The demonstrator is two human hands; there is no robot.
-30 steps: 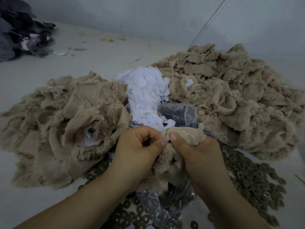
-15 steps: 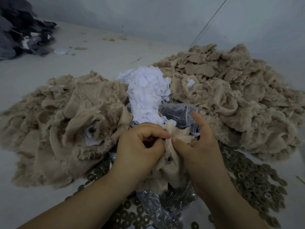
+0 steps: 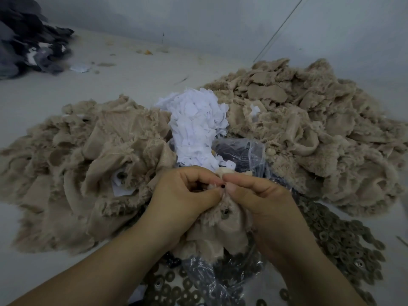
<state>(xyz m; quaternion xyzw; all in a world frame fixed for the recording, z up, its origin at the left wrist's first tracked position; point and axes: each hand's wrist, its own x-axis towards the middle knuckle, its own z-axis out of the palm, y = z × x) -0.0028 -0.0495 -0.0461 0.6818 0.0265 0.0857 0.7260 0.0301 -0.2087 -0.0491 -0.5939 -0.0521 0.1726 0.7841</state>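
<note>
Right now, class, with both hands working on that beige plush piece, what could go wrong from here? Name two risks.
1. The tiny dark stud sits between the fingertips of the left hand and right hand, which pinch the plush piece; it might slip and get lost among the washers below.
2. If dropped, the plush piece could blend into the matching plush pile beside it.

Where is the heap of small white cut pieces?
Head view, centre: the heap of small white cut pieces sits between the left tan plush pile and the right tan plush pile, behind the clear plastic bag.
</note>
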